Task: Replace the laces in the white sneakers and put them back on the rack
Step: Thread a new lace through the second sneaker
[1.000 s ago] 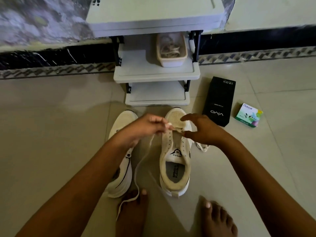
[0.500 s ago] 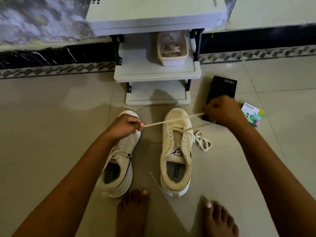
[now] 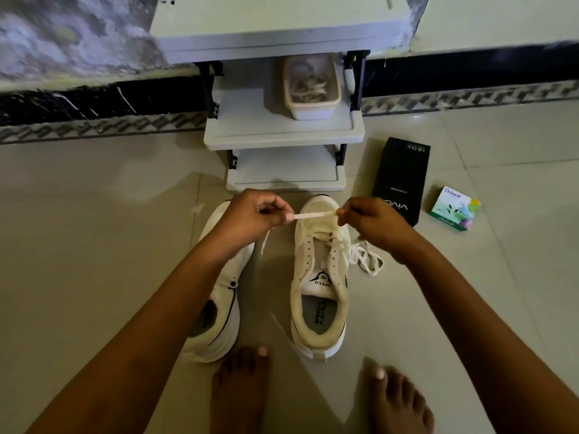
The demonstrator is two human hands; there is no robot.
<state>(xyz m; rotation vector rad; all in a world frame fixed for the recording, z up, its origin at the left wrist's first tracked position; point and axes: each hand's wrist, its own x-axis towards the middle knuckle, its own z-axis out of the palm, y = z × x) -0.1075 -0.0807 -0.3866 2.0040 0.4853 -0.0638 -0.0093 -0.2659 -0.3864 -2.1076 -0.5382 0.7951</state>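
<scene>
Lace (image 3: 313, 215): short span held crosswise just above the toe of the sneaker (image 3: 319, 277), long axis left to right, one end pinched by the left hand (image 3: 250, 214), the other by the right hand (image 3: 369, 220), the nearer to the eyelets. Lowest eyelets probably threaded, though blurred. Against half a second ago: hands drawn inward, span much shorter.

Left hand (image 3: 250, 219) and right hand (image 3: 371, 222) pinch lace (image 3: 315, 215) above sneaker (image 3: 319, 277).

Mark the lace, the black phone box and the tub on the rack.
lace (image 3: 313, 215), head view, the taut flat stretch.
black phone box (image 3: 401, 177), head view, middle of its top face.
tub (image 3: 313, 111), head view, front wall.
</scene>
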